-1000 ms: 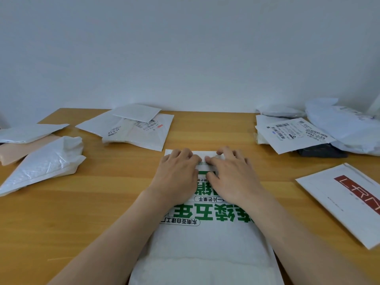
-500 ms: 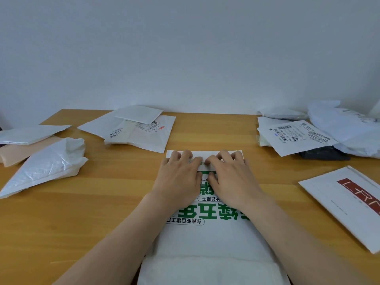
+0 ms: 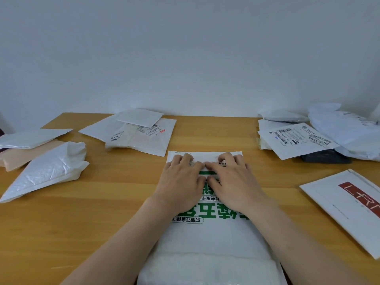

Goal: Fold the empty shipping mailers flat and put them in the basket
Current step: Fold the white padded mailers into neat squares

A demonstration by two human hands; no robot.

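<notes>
**Both hands pressing the green-printed mailer flat, centre of worktop**

Far left: a flat white mailer (image 3: 30, 138) lies over a beige mailer (image 3: 22, 158). A crumpled bubble mailer (image 3: 47, 171) lies on the near side of these, touching the beige one.

Left of centre, toward the wall: a loose stack of labelled mailers (image 3: 141, 138), overlapping one another.

Centre: the green-printed mailer (image 3: 205, 235) lies lengthwise on the wooden worktop (image 3: 102, 212), its near end running off the bottom of the view. The left hand (image 3: 181, 182) is palm down on its far end, fingers straight and spread, pressing. The right hand (image 3: 232, 182) lies just beside it in the same manner, and the forefingers meet at the middle. Neither hand grips anything.

Right, toward the wall: a barcode-labelled mailer (image 3: 296, 138) tops a small pile and overlaps a dark item (image 3: 327, 158). White plastic bags (image 3: 349, 130) are heaped at the far right edge.

Near right: a red-logo mailer (image 3: 349, 204) lies flat, apart from the rest.
</notes>
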